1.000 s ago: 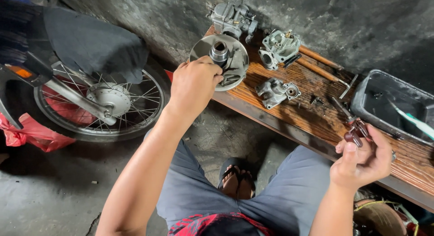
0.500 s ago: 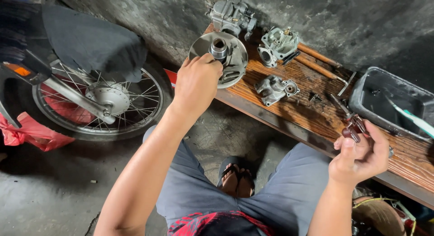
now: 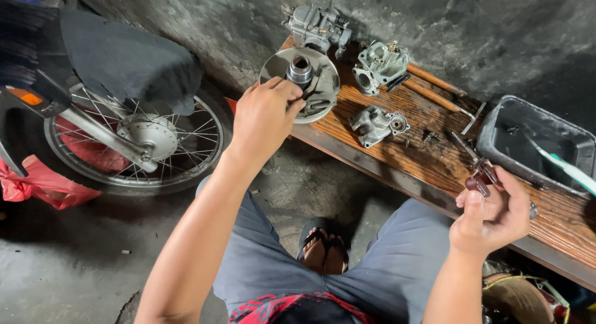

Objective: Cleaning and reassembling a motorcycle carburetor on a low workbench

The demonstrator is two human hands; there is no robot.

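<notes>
My left hand [image 3: 266, 116] grips a round grey metal disc part with a raised central sleeve [image 3: 302, 82], at the left end of the wooden bench [image 3: 428, 162]. My right hand [image 3: 493, 215] is raised over the bench's front edge and holds pliers with dark red handles [image 3: 479, 172], jaws pointing away from me. Between my hands a small grey carburetor body [image 3: 375, 124] lies on the bench.
Two more carburetor parts [image 3: 318, 27] [image 3: 380, 64] sit at the bench's back, beside wooden-handled tools [image 3: 437, 91]. A dark tray [image 3: 537, 144] with a green-white brush stands at the right. A motorcycle rear wheel [image 3: 133, 141] and red bag [image 3: 37, 184] are left.
My left hand has shifted slightly on the disc part. My right hand with the pliers has drifted a little lower and to the left.
</notes>
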